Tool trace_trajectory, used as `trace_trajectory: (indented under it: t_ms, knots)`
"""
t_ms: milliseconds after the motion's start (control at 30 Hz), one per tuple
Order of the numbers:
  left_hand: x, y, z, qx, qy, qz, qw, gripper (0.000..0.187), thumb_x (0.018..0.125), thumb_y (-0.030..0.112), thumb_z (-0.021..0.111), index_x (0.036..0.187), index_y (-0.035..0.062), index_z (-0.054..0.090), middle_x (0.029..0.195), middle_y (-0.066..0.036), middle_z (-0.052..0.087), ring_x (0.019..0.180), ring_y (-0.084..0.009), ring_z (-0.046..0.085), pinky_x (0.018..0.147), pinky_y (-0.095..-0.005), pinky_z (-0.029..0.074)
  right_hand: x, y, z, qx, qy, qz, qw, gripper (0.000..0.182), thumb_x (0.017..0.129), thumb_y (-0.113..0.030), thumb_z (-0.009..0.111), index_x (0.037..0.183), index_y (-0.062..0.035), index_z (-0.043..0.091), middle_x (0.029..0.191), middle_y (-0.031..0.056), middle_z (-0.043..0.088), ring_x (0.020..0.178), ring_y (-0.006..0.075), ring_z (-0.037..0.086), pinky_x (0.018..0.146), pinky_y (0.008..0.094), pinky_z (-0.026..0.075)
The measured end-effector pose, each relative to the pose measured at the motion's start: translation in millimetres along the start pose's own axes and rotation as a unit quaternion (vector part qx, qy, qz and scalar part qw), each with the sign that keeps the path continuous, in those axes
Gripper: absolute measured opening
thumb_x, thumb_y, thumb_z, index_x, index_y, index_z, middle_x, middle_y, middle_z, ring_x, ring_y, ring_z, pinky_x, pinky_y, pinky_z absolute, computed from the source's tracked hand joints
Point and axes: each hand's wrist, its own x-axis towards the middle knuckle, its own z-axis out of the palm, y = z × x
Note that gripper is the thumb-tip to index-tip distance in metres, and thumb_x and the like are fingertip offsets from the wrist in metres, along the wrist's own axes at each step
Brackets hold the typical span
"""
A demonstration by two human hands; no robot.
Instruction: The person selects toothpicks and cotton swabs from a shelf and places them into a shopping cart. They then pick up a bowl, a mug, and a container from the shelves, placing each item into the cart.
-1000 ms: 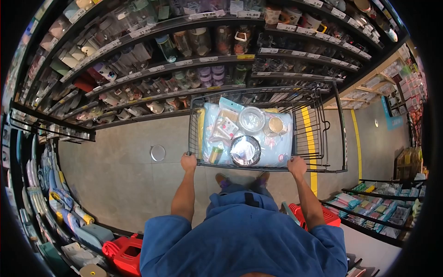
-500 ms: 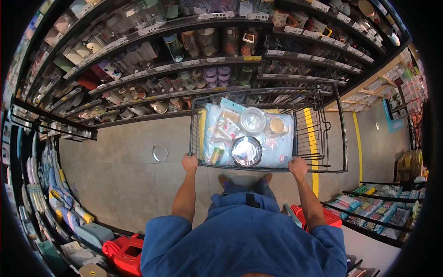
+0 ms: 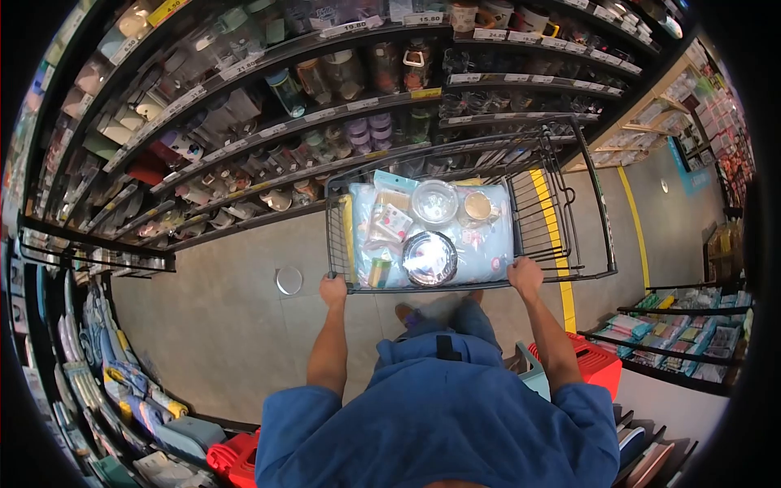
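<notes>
A black wire shopping cart (image 3: 472, 287) stands in front of me. My left hand (image 3: 333, 289) is wrapped round its near left rim, and my right hand (image 3: 525, 276) grips the same rim further right. In the cart lies a puffy light-blue package (image 3: 488, 254) in clear plastic. On top of it rest a clear round container (image 3: 434, 203), a shiny round item with a dark rim (image 3: 429, 259), and a clear jar with a beige lid (image 3: 478, 208). A bagged white patterned pack (image 3: 390, 222) and a small green-and-yellow container (image 3: 379, 272) lie to the left.
Shelves of cups and bottles (image 3: 358, 106) run along the far side. Folded textiles (image 3: 130, 382) hang at the left. Red plastic crates (image 3: 592, 362) sit beside me, and packaged goods (image 3: 667, 329) fill a rack at right. A round disc (image 3: 289, 280) lies on the floor.
The view has turned slightly, so the shelves and floor markings appear tilted and shifted. Both hands keep their hold on the cart rim, and the items inside lie as before.
</notes>
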Motion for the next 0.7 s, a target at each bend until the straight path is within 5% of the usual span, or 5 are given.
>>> trace_trajectory:
  t_ms: [700]
  knots:
    - [20.1,-42.3,0.5,0.023,0.023,-0.018,0.999,0.041,0.067,0.028,0.063,0.094,-0.0033,0.065,0.090,-0.026,0.065,0.089,-0.0408,0.062,0.081,-0.0436,0.048,-5.1,-12.7,5.3,0.003,-0.066,-0.049,0.997,0.024,0.076,-0.027,0.058,0.086,-0.0092,0.070,0.084,0.0147,0.068,0.081,0.0322,0.066,0.070,0.0430,0.053]
